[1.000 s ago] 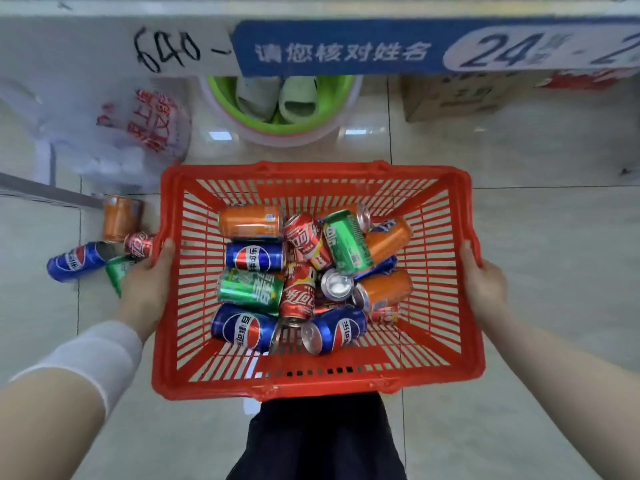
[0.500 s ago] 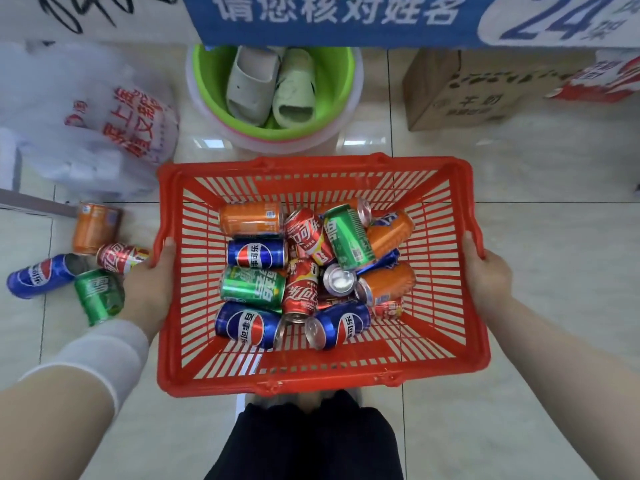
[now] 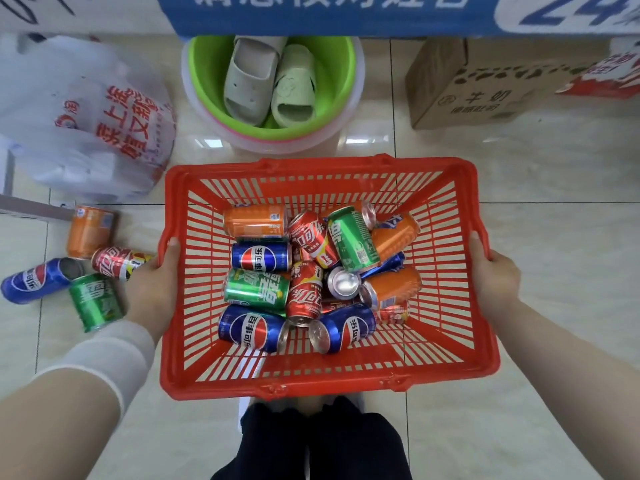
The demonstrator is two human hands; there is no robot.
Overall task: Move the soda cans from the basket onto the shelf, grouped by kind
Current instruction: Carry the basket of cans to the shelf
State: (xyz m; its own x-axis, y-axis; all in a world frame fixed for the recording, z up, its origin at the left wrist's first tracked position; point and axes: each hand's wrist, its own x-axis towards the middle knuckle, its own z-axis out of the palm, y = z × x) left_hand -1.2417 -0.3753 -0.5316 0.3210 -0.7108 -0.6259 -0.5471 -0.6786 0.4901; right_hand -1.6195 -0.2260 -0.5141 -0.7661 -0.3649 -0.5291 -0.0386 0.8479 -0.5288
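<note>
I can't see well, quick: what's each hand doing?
Left hand: grips the left rim of the red basket.
Right hand: grips its right rim.

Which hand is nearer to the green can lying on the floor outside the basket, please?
Left. The left hand holds the basket just beside the green can; the right hand holds its opposite rim.

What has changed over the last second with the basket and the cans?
The view has dropped toward the floor: the shelf edge slid up the frame, and the loose cans on the floor and the green basin look larger. Nothing was picked up or let go. The left hand and right hand still grip the sides of the red basket, and the cans in it lie as before.
</note>
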